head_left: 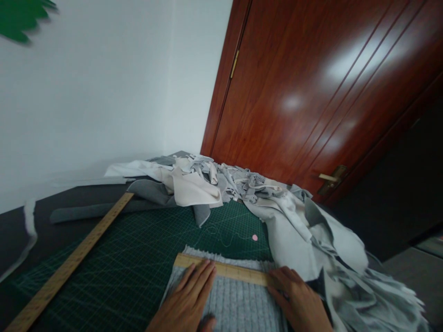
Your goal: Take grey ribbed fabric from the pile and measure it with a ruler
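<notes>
A short wooden ruler (238, 272) lies across a piece of light grey ribbed knit fabric (238, 302), just below the fabric's far edge. My left hand (188, 297) rests flat over the ruler's left part and the fabric, with its fingers stretched out. At the ruler's right end, my right hand (297, 297) has its fingers bent and closed around the tip. A small dark spot shows by its fingers, too unclear to name. The fabric's near part runs out of view at the bottom.
Beneath lies a green cutting mat (131, 258) with a pink round piece (255, 237) and a loose thread. A long wooden ruler (72, 263) crosses its left side. Fabric scraps (197, 186) pile along the back; more cloth (294, 235) drapes at right. A brown door (294, 92) stands behind.
</notes>
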The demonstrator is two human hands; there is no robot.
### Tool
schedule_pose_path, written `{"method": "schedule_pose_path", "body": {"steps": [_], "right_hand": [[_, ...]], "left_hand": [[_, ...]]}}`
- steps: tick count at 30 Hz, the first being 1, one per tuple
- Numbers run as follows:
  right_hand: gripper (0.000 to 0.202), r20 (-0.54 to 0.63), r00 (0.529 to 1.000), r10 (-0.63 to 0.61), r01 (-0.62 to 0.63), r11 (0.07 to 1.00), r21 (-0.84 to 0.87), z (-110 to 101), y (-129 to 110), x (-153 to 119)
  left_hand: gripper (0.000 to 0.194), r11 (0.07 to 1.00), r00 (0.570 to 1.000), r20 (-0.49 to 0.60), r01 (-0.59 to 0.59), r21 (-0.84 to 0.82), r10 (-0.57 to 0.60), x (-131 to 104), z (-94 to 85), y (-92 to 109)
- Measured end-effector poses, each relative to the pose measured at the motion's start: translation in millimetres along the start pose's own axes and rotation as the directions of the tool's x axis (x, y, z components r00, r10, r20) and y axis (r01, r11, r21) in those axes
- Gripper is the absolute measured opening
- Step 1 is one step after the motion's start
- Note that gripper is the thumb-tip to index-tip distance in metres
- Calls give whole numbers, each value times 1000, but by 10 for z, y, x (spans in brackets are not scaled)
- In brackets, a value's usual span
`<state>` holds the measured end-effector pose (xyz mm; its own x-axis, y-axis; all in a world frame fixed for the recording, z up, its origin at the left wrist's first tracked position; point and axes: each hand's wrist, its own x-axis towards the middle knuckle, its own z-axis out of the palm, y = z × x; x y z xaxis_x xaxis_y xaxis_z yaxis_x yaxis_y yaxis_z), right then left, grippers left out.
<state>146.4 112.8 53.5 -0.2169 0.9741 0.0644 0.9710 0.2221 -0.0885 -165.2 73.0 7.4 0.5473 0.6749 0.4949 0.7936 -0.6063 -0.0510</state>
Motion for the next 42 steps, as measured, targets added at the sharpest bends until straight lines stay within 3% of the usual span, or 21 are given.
{"method": "schedule_pose_path", "body": {"steps": [8,14,20,26,33,42], "right_hand": [[22,27,999,44,-43,999,-10,-78,-94,21],[25,82,995,55,-55,998,-3,-90,-110,31],[41,246,969,17,-21,1000,14,-318,-76,47],[39,159,983,-91,68,987,147,-521,62,477],[38,89,989,-121,101,974,205,-276,29,1144],[13,108,988,-114,92,977,195,-27,-61,1370]], "left_hand": [[74,1000,1000,3,6,5,-6,22,11,-8],[74,1000,1000,16,-7,11,7,31,-30,0],[70,1000,997,72,-11,7,10,39,-24,-28],[68,999,995,101,3,48,-8,29,-30,-11],[68,1000,992,126,5,20,-7,44,-42,-28],[65,1000,993,119,0,25,-3,81,-113,40]]}}
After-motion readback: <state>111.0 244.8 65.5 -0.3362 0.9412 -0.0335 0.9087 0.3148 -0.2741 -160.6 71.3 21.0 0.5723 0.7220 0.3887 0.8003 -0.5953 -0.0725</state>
